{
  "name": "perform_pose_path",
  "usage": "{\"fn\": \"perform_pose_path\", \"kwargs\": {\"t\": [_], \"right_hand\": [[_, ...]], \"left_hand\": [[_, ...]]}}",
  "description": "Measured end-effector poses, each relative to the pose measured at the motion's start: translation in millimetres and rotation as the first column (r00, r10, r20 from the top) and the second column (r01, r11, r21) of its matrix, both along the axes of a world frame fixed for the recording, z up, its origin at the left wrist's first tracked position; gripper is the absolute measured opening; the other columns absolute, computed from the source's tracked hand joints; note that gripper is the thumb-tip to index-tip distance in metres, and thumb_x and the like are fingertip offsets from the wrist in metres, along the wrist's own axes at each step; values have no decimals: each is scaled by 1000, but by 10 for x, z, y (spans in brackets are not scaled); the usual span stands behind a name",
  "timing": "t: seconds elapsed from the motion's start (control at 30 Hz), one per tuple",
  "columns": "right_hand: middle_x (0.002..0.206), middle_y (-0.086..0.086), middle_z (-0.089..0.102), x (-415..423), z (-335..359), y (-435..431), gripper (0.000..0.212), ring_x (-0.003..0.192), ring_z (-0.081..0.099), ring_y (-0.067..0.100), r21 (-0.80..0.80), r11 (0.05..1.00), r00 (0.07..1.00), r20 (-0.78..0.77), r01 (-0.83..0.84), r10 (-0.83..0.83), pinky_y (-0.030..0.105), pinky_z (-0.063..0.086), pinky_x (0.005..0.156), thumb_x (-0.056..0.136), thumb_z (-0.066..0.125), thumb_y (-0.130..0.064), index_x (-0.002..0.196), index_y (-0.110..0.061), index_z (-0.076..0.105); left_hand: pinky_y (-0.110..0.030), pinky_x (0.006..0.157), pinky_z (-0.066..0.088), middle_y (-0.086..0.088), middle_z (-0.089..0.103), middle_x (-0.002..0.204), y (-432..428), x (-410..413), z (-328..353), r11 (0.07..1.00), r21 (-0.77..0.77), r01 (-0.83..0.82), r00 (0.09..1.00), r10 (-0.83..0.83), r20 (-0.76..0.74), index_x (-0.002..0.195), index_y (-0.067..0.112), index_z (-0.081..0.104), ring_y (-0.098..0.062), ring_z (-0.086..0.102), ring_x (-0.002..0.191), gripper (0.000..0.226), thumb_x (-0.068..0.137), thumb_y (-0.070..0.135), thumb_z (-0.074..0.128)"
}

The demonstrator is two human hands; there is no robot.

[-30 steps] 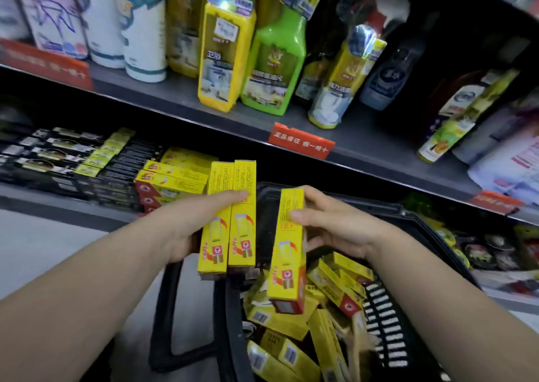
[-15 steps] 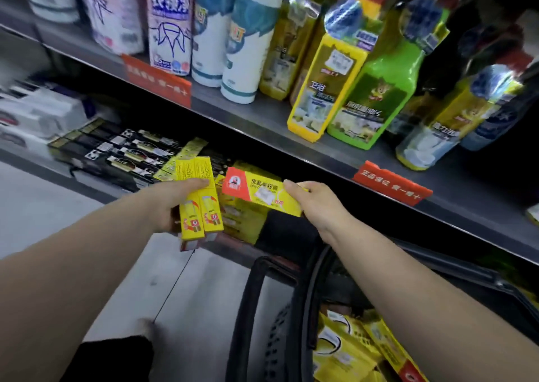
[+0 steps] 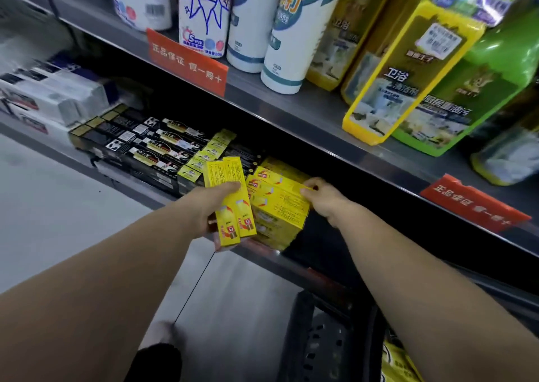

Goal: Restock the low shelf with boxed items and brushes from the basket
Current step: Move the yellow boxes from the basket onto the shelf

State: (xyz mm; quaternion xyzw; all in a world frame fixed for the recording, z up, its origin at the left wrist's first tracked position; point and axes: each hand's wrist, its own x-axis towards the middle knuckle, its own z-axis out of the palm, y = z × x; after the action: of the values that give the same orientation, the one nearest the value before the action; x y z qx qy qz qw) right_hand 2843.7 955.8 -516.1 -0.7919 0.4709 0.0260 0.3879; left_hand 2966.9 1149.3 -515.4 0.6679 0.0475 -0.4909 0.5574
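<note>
Left hand (image 3: pixel 214 206) grips two yellow boxes (image 3: pixel 233 203) upright, thumb across their fronts, just before the low shelf (image 3: pixel 291 260). Right hand (image 3: pixel 323 199) pinches the end of a single box (image 3: pixel 280 193) lying atop the yellow stack (image 3: pixel 277 224) on that shelf, beside black boxes (image 3: pixel 151 148). The basket (image 3: pixel 326 338) sits lower right.

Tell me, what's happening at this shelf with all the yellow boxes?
A person is restocking the low shelf by hand. The left hand grips two yellow boxes side by side, just in front of the shelf. The right hand pinches the end of the top box on a stack of yellow boxes that sits on the shelf, next to rows of black boxes. The basket sits below, with more yellow packs showing.
</note>
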Motion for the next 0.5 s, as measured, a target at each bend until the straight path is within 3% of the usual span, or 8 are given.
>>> {"fn": "perform_pose_path", "kwargs": {"t": [0.17, 0.33, 0.43, 0.5], "right_hand": [[136, 10, 47, 16, -37, 21, 55, 119, 49, 25, 105, 987, 989, -68, -121, 129, 31, 41, 99, 89, 62, -30, 138, -22, 38], [148, 14, 30, 31, 50, 109, 59, 129, 40, 31, -104, 966, 952, -223, -239, 211, 38, 37, 107, 93, 56, -33, 145, -24, 28], [151, 11, 21, 44, 247, 319, 74, 137, 28, 30, -284, 851, 896, -103, -442, 431, 39, 28, 113, 88, 63, -27, 147, -28, 20], [156, 0, 11, 10, 409, 464, 87, 141, 17, 25, -388, 698, 775, -71, -602, 628, 36, 21, 113, 82, 70, -18, 148, -33, 15]], "left_hand": [[-36, 58, 53, -12, 71, 87, -50, -21, -22, 1000, -25, 2, 1000, -2, -12, 102, 10, 60, -26, 68, 72, 33, 84, 36, 68], [-38, 60, 54, -12, 72, 89, -33, -35, 11, 1000, -29, 13, 1000, -13, -6, 104, 10, 61, -27, 68, 74, 35, 82, 36, 70], [-45, 69, 56, -14, 72, 99, 16, -19, 64, 991, -61, 118, 993, -119, -11, 107, 12, 64, -30, 70, 85, 42, 76, 37, 74], [-51, 82, 54, -14, 73, 102, 55, -29, 120, 971, -80, 224, 974, -226, -20, 111, 11, 64, -32, 70, 91, 56, 65, 39, 79]]}}
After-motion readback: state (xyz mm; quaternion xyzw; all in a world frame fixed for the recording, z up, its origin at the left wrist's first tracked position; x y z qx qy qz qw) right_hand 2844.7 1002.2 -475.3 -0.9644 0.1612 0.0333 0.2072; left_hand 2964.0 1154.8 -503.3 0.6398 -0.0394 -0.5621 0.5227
